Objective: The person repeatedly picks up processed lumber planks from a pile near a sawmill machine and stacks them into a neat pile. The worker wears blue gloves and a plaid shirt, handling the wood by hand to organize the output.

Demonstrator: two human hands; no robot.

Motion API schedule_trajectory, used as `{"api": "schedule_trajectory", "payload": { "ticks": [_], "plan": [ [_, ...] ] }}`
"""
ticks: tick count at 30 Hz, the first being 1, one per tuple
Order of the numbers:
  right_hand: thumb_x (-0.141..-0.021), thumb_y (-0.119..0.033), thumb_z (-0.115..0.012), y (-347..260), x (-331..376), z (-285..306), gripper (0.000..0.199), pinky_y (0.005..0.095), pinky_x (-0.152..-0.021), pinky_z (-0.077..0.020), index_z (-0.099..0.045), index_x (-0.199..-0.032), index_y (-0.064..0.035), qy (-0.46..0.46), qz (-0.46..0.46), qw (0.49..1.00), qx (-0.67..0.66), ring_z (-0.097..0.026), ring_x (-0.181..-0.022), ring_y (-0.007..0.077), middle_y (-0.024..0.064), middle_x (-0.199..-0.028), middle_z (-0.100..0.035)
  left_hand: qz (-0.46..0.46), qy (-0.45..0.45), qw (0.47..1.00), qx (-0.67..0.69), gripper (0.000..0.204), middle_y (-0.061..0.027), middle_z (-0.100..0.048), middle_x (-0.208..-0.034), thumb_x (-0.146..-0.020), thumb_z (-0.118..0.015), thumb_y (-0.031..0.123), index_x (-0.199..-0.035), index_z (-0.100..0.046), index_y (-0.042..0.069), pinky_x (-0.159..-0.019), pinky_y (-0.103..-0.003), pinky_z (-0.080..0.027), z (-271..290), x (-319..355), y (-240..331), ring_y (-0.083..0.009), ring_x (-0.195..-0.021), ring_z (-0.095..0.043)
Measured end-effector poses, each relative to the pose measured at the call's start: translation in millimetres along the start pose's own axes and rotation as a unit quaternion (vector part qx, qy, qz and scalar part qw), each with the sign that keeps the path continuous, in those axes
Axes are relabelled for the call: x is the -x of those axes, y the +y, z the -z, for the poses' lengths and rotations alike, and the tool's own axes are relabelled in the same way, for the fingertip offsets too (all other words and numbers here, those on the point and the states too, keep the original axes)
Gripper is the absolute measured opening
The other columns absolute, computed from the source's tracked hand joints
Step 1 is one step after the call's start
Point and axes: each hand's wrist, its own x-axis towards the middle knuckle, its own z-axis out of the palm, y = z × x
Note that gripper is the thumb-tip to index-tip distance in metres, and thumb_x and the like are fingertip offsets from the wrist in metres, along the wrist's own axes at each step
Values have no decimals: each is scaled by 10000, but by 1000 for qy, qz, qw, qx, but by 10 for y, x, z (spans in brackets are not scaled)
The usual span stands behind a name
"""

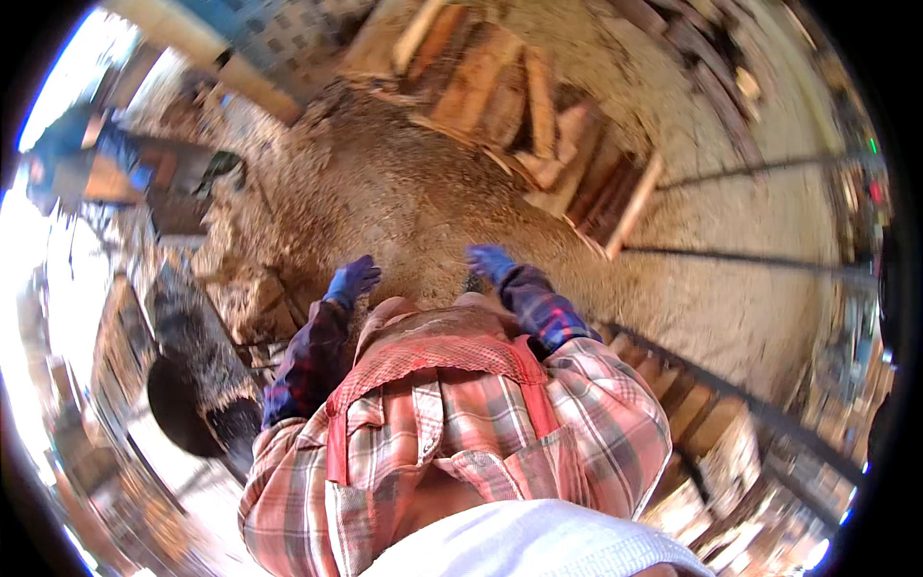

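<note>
My left hand (pixel 352 281), in a blue glove, hangs in front of my body over the brown ground, its fingers stretched out and nothing in them. My right hand (pixel 490 261), gloved in blue too, is held out a little farther forward; its fingers look extended and hold nothing I can see. Both hands are apart from any object. Nearest ahead on the right lies a row of split wood pieces (pixel 481 82). The loose ground (pixel 404 192) beneath my hands is covered in brown chips or soil.
Bars (pixel 740 255) run along the right, with more logs (pixel 711 82) beyond. Cut wood (pixel 711 423) lies beside my right arm. A black round container (pixel 183 409) stands at my left. Another person (pixel 82 154) is at the far left. A pale post (pixel 216 58) slants overhead left.
</note>
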Motion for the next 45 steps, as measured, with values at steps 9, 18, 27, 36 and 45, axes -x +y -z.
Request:
{"api": "schedule_trajectory", "payload": {
  "ticks": [9,18,27,36,45],
  "plan": [
    [-826,-389,-605,94,-1831,-2554,322,266,-506,-426,-636,-906,-78,-215,-133,767,589,-558,-574,130,24,-741,-623,-246,344,823,380,412,-150,-614,-1045,-815,-590,377,-1093,-554,75,-745,-378,-476,1348,1646,-1022,-269,-867,-603],
    [-857,-465,-453,429,-2711,-3163,457,393,-706,-477,-601,-1053,-80,-34,-273,798,536,-608,-851,268,121,-992,-641,-327,614,679,236,165,-77,-652,-781,-821,-590,196,-869,-652,51,-626,-271,-485,2188,2567,-1238,-158,-675,-618],
    [-849,-363,-499,497,-3236,-3647,319,343,-635,-445,-604,-862,-62,-193,-259,770,549,-568,-736,199,105,-838,-627,179,691,676,-182,546,-168,-599,-1064,-660,-570,480,-971,-642,37,-836,-410,-466,2362,2578,-804,-307,-987,-582],
    [-840,-368,-513,135,-3874,-4091,275,353,-674,-478,-612,-1008,-174,-170,-212,651,708,-608,-850,245,126,-1020,-625,231,646,716,-124,590,-177,-538,-1171,-676,-597,514,-1077,-613,81,-892,-403,-435,2272,2653,-443,-307,-1090,-522],
    [-755,-399,-553,-141,-3663,-4141,306,468,-649,-452,-634,-814,-110,-443,0,286,850,-596,-820,384,213,-871,-611,232,637,724,-124,840,-211,-344,-1353,-661,-586,561,-1272,-419,10,-1031,-412,-291,2271,2482,-529,-347,-1273,-306]
  ]
}}
